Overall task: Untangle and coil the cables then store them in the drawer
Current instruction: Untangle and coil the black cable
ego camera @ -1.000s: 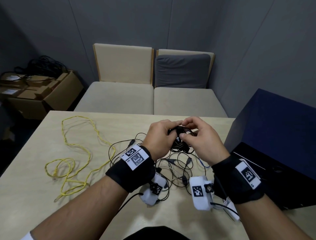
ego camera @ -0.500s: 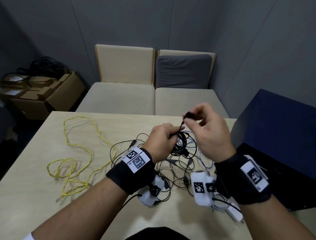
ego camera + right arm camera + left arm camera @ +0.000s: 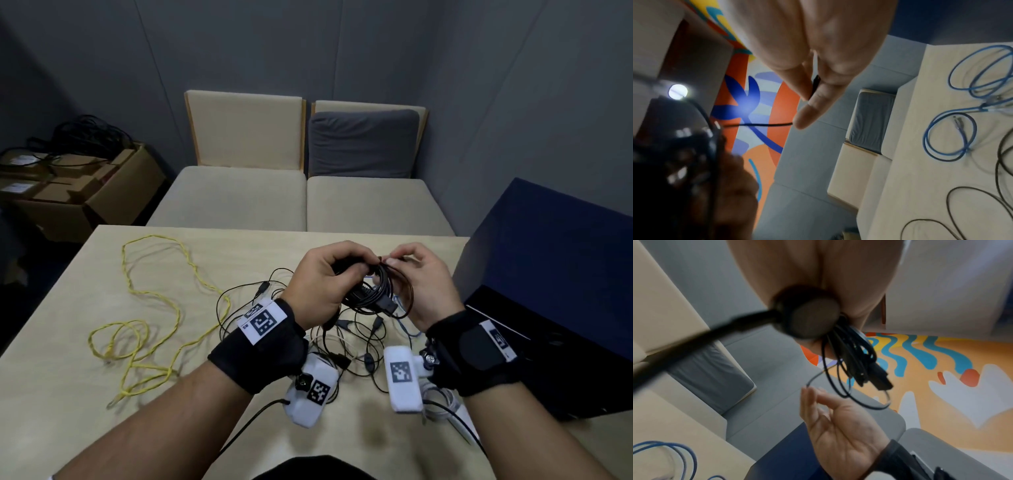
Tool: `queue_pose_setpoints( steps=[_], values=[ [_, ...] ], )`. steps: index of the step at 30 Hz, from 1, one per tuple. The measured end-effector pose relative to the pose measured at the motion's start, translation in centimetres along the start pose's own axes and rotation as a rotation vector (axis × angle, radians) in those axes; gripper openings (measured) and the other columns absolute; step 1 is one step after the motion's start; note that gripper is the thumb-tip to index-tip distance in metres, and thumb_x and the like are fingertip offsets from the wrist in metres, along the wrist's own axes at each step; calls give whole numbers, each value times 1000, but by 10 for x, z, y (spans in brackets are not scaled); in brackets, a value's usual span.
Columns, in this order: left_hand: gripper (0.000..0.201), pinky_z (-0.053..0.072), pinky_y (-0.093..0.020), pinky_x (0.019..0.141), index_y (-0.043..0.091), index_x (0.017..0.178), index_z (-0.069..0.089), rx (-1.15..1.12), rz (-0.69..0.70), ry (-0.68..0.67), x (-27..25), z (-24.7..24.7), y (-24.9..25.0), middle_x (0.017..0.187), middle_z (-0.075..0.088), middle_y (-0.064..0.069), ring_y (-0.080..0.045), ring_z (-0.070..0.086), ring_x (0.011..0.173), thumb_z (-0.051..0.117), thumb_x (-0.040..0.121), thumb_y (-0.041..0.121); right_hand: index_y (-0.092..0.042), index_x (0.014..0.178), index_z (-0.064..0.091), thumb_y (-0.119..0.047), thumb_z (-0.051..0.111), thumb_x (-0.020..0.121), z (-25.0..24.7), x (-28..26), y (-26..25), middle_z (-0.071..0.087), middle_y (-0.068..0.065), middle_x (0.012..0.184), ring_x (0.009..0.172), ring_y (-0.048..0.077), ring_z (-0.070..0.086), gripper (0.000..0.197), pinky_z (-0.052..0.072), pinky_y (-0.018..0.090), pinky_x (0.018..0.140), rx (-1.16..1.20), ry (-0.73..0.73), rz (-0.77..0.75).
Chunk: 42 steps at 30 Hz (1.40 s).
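Right hand [image 3: 424, 287] has dropped back to the black coil [image 3: 383, 298], pinching its tail while the left hand [image 3: 318, 277] grips the loops; the yellow cable [image 3: 207, 275] and black tangle [image 3: 363, 346] lie uncoiled on the table [image 3: 68, 394].

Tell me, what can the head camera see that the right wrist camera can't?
Only the head view shows the yellow cable sprawled on the table's left side and the cardboard boxes on the floor. Only the right wrist view shows the colourful wall painting and the blue cable's full loops. Both show the table, the grey cushion, and the right hand pinching a strand from the black coil that the left hand grips, though the wrist view blurs the coil.
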<state>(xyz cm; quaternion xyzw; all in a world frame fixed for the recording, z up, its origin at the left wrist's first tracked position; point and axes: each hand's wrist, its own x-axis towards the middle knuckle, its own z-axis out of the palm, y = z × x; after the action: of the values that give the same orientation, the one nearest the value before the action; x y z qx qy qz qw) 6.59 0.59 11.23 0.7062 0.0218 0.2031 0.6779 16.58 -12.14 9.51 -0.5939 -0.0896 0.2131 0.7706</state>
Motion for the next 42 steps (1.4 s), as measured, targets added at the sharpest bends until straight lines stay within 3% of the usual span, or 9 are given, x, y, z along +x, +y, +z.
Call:
queue_pose_setpoints(
  steps=[5, 7, 9, 15, 24, 27, 33, 39, 42],
  values=[
    [33, 47, -15, 70, 17, 79, 67, -10, 6, 61, 3, -4, -1, 73, 68, 11, -3, 63, 72, 54, 87, -13, -5, 88, 65, -1, 67, 81, 9, -8, 4, 67, 9, 78, 71, 20, 63, 8, 54, 28, 65, -57, -254, 41],
    [34, 48, -19, 70, 19, 77, 67, -5, 7, 95, 5, -9, -3, 73, 67, 10, -6, 62, 72, 55, 87, -11, -8, 84, 71, -13, 75, 71, 11, -11, 0, 69, 9, 81, 75, 20, 66, 15, 56, 29, 69, 14, -336, 103],
    [33, 48, -19, 68, 18, 75, 65, -21, 10, 108, 7, -11, -3, 71, 65, 11, -7, 60, 70, 54, 87, -10, -10, 76, 74, -14, 69, 67, 14, -14, -6, 70, 8, 77, 71, 18, 68, 11, 56, 27, 64, 103, -363, 157],
    [33, 44, -14, 63, 17, 75, 63, -21, 15, 57, 8, -5, 1, 68, 64, 13, -1, 56, 63, 53, 87, -11, 0, 93, 60, 11, 52, 84, 22, -10, -14, 65, 13, 76, 63, 20, 64, 16, 56, 27, 56, 72, -215, 106],
    [28, 48, -25, 67, 28, 72, 65, 52, 36, 74, 7, -7, -10, 73, 64, 10, -12, 58, 68, 55, 82, 4, -3, 101, 64, -9, 48, 92, 12, -15, -30, 67, 12, 88, 76, 23, 65, 19, 57, 30, 61, 11, -280, 244],
    [28, 50, -28, 70, 26, 71, 66, 116, 74, 97, 7, -7, -11, 77, 65, 7, -13, 60, 72, 54, 80, 2, -4, 102, 64, -17, 56, 81, 13, -16, -32, 66, 12, 92, 78, 22, 60, 26, 49, 29, 67, 29, -254, 200],
    [22, 53, -32, 80, 14, 77, 68, 176, 152, 110, 6, -7, -10, 90, 71, -2, -16, 65, 85, 54, 79, -3, -4, 90, 61, 7, 49, 91, 18, -12, -26, 72, 7, 72, 63, 12, 68, 16, 56, 20, 60, 37, -148, 171],
    [28, 52, -28, 74, 24, 76, 66, 162, 123, 138, 8, -9, -15, 85, 68, 0, -15, 63, 79, 53, 79, -1, -12, 84, 58, 2, 53, 90, 22, -11, -29, 66, 6, 73, 66, 20, 59, 16, 49, 32, 63, -70, -180, 210],
    [31, 48, -23, 67, 27, 72, 63, 149, 107, 132, 7, -8, -15, 79, 64, 4, -11, 58, 69, 52, 80, -2, -13, 85, 57, 3, 52, 90, 23, -12, -30, 67, 2, 70, 63, 19, 62, 17, 49, 28, 62, -67, -198, 230]
  ],
)
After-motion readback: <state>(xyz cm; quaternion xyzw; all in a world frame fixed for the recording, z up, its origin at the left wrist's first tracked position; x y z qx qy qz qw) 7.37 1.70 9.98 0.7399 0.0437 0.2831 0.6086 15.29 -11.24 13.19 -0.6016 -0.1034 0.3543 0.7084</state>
